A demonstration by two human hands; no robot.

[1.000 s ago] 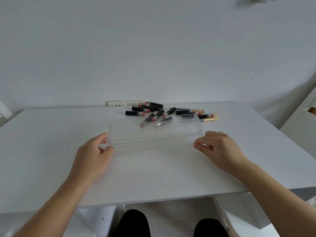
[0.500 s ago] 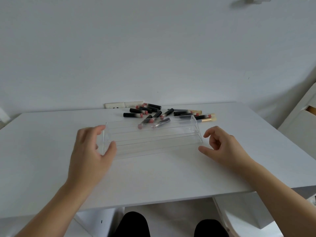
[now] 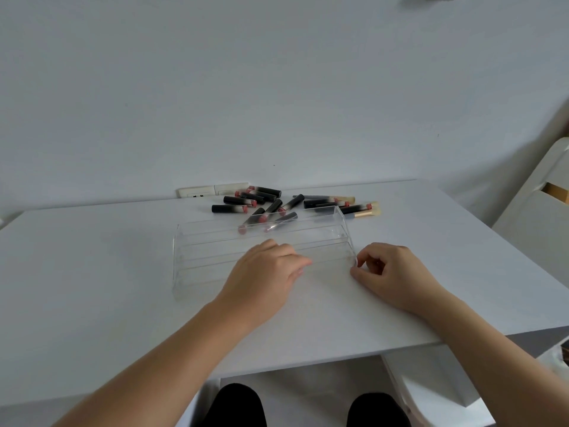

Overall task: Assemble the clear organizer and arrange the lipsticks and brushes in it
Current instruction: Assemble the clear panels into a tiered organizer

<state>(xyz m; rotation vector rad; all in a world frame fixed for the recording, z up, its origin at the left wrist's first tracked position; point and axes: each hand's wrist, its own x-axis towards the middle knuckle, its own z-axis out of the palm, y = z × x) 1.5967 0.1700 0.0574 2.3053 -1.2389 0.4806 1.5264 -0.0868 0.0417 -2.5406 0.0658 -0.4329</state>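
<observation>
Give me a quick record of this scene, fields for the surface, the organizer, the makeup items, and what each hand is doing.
surface: white table
organizer: clear stepped tray, on the table, nothing visibly in it
makeup items: lipsticks and a gold-handled brush lying loose behind the organizer
left hand: resting over the organizer's front middle, fingers pointing right
right hand: curled at the organizer's front right corner, fingertips touching it
</observation>
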